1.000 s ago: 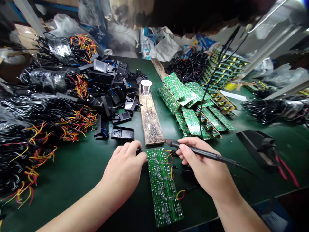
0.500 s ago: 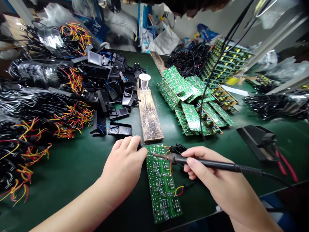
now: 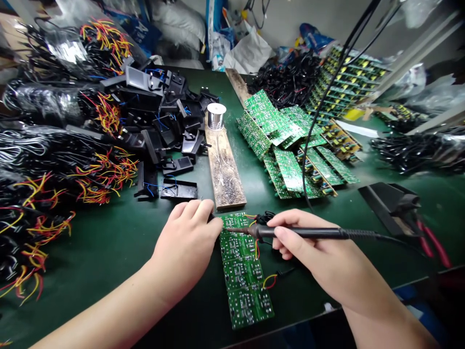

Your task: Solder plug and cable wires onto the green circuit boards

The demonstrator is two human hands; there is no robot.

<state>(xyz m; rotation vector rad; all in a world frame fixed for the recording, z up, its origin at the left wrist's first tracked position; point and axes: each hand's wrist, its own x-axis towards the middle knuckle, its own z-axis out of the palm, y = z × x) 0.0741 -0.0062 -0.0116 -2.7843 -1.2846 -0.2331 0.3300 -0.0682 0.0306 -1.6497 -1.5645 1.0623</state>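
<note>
"In the head view, what do the right fingers have?"
"The right hand (image 3: 312, 252) is clamped on a soldering iron (image 3: 308, 233), its tip pointing left, over the upper end of the green board strip (image 3: 241, 271)."

"And the left?"
"The left hand (image 3: 187, 237) has its fingers curled together on a dark piece (image 3: 211, 217), mostly hidden, by the strip's upper left corner. I can't tell if they touch the board."

"So the strip lies where?"
"On the green table (image 3: 119, 252), between the two hands, running from the left fingertips toward the wearer. Red and yellow wires (image 3: 269, 280) stick out on its right side, below the right fingers."

"Beyond the fingers?"
"A scorched wooden plank (image 3: 227, 169) with a solder spool (image 3: 216, 118) at its far end; black casings (image 3: 178, 189) left of it, piled boards (image 3: 290, 169) right."
</note>
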